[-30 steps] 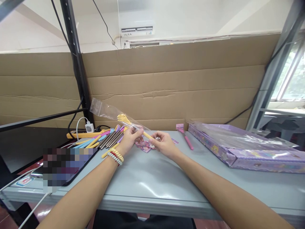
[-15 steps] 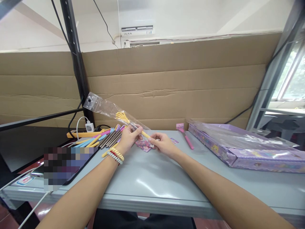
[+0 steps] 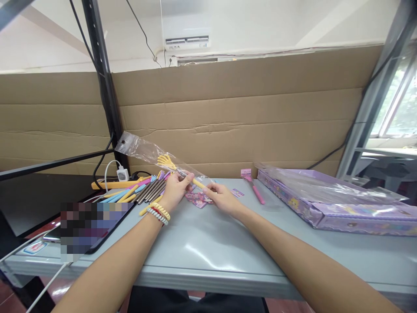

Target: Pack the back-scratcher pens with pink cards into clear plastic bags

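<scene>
Eyes on the fingers (image 3: 188, 179) first, and both sets are busy! The left hand (image 3: 174, 191) is clamped round the scratcher (image 3: 199, 184) at its metal shaft, while the right hand (image 3: 223, 199) pinches the yellow handle near its lower end.

And there's the scratcher, up off the surface (image 3: 228, 243), tilted, its little yellow claw up and to the left. The claw sits inside a clear bag (image 3: 141, 148) that runs on well past it toward the black post (image 3: 106, 87); how far down the handle the film reaches, I can't tell.

Just under the hands, a scatter of pink cards (image 3: 198, 200), with one more card (image 3: 237, 192) beyond the right hand. Beside the left wrist and its bracelets (image 3: 158, 214), a fan of scratchers (image 3: 151, 191) in yellow, blue, pink and purple! Nearer the left edge lies a tablet (image 3: 113, 224), its screen blotted out, and behind it a white plug (image 3: 122, 174).

Over to the right, a pink scratcher (image 3: 258, 194) lies with a pink card at its top. Next comes the purple box (image 3: 355, 219), clear film spread across it, and behind everything stands the cardboard (image 3: 241, 108).
</scene>
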The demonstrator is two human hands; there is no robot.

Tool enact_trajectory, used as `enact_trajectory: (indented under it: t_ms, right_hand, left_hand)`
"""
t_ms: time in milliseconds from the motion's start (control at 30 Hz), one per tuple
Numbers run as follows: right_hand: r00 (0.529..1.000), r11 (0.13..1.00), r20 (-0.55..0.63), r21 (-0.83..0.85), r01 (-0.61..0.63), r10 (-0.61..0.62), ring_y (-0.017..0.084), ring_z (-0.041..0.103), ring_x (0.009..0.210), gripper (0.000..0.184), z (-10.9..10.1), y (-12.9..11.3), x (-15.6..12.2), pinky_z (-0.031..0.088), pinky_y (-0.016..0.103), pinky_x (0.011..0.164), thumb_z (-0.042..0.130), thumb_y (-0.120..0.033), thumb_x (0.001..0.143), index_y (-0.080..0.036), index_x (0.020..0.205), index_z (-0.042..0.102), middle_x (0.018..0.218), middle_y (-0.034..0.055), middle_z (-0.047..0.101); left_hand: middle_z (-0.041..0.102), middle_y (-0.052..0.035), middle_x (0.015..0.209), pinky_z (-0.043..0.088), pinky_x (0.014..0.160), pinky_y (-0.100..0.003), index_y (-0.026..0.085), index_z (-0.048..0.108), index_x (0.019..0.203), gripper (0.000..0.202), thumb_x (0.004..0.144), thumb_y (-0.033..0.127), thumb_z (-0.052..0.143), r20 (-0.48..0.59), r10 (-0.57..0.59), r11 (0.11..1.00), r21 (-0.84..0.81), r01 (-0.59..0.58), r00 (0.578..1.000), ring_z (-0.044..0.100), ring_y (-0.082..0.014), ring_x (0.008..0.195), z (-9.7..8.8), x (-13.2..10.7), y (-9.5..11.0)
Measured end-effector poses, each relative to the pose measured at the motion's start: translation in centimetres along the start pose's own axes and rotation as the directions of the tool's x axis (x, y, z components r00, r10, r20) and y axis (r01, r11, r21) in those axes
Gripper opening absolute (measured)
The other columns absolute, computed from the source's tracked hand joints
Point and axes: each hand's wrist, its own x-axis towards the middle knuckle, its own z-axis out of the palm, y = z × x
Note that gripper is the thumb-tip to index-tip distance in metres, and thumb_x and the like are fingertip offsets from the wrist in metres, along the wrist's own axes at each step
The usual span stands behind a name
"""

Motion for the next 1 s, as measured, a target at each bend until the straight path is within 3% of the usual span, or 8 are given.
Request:
enact_trajectory:
  t_ms: [200, 367, 600, 1000]
  right_hand:
    - [0.993, 0.960, 0.010, -0.256, -0.110, 0.117, 0.011, 0.037, 0.050, 0.046, -0.21, 0.06, -0.01, 0.024, 0.024, 0.046, 0.047, -0.061, 0.075, -0.017, 0.063, 0.052, 0.055, -0.0012, 0.045]
    - [0.996, 0.956, -0.028, -0.278, -0.088, 0.083, 0.011, 0.038, 0.052, 0.051, -0.18, 0.16, -0.02, 0.023, 0.024, 0.046, 0.045, -0.065, 0.073, -0.017, 0.059, 0.051, 0.056, -0.0006, 0.046]
    - [0.989, 0.928, -0.078, -0.343, -0.145, 0.125, 0.011, 0.037, 0.053, 0.055, -0.26, -0.11, -0.25, 0.022, 0.024, 0.047, 0.037, -0.069, 0.074, -0.018, 0.060, 0.049, 0.055, -0.0011, 0.044]
    - [0.996, 0.939, -0.055, -0.335, -0.078, 0.063, 0.011, 0.034, 0.050, 0.049, -0.18, 0.51, 0.05, 0.022, 0.024, 0.046, 0.039, -0.063, 0.078, -0.018, 0.057, 0.043, 0.053, -0.0019, 0.041]
  left_hand:
    - [0.051, 0.0045, 0.048, 0.038, 0.044, -0.021, 0.015, 0.055, 0.074, 0.032, 0.065, 0.043, 0.068, -0.049, 0.036, 0.998, 0.048, -0.034, 0.998, 0.048, -0.0093, 0.043, -0.21, 0.11, 0.11]
    - [0.051, 0.0051, 0.049, 0.037, 0.043, -0.021, 0.015, 0.054, 0.075, 0.033, 0.066, 0.045, 0.066, -0.019, 0.039, 0.992, 0.118, -0.037, 0.999, 0.047, -0.0088, 0.042, 0.06, -0.19, 0.50]
    - [0.050, 0.0045, 0.047, 0.037, 0.044, -0.021, 0.015, 0.054, 0.075, 0.028, 0.071, 0.042, 0.061, 0.044, 0.106, 0.963, 0.245, -0.113, 0.993, 0.046, -0.0098, 0.043, 0.16, -0.34, 0.40]
    - [0.048, 0.0050, 0.047, 0.035, 0.042, -0.022, 0.016, 0.054, 0.074, 0.029, 0.071, 0.043, 0.062, 0.048, 0.098, 0.970, 0.217, -0.106, 0.994, 0.044, -0.0095, 0.042, 0.34, -0.46, 0.45]
